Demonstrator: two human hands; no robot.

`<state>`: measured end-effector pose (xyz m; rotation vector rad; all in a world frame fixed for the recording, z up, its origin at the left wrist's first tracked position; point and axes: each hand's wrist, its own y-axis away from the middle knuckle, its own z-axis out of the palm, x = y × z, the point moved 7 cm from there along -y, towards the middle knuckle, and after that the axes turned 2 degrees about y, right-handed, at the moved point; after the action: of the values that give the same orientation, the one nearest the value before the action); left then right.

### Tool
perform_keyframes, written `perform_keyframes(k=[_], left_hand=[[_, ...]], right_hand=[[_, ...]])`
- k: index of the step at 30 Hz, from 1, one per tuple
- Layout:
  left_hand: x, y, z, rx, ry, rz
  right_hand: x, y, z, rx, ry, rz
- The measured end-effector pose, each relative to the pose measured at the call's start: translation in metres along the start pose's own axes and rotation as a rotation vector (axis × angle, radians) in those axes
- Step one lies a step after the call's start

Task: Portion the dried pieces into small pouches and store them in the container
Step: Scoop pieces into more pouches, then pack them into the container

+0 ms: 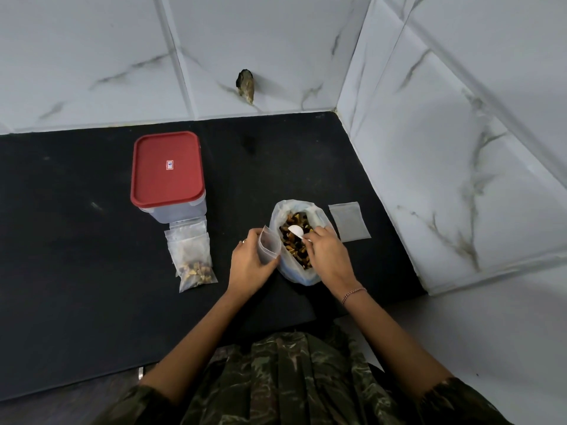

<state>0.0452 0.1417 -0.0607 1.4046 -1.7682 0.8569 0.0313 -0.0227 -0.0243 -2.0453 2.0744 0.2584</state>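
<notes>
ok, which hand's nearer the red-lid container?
Left. The left hand holds a pouch right of the container and nearer the camera; the right hand is farther right, holding a scoop in the bag.

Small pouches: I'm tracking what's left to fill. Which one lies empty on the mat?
The flat pouch right of the big bag. The left hand holds a second pouch; the filled pouches lie by the red-lidded container.

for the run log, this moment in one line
left hand holds open pouch | right hand holds scoop in bag | filled pouches beside shut container
</notes>
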Motion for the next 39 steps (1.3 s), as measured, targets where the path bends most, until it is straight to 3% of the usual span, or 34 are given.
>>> perform_keyframes(k=[5, 10, 15, 21, 27, 39], left_hand=[[0.0, 0.005, 0.005, -0.03, -0.065, 0.055], [0.0, 0.006, 0.009, -0.052, -0.094, 0.054], [0.0, 0.007, 0.01, -0.061, -0.096, 0.045], [-0.002, 0.007, 0.01, -0.046, -0.059, 0.004], [-0.002, 0.004, 0.01, -0.053, -0.025, -0.027], [-0.005, 0.005, 0.012, -0.04, 0.016, -0.083]], right_hand=[[0.01, 0.002, 0.004, -0.048, -0.136, 0.125], [0.024, -0.003, 0.012, -0.279, -0.287, 0.301], [0.036, -0.01, 0.006, -0.438, -0.358, 0.334], [0.042, -0.005, 0.007, -0.427, -0.456, 0.399], [0.026, -0.01, 0.001, -0.377, -0.216, 0.292], [0.034, -0.007, 0.0, -0.498, -0.426, 0.364]])
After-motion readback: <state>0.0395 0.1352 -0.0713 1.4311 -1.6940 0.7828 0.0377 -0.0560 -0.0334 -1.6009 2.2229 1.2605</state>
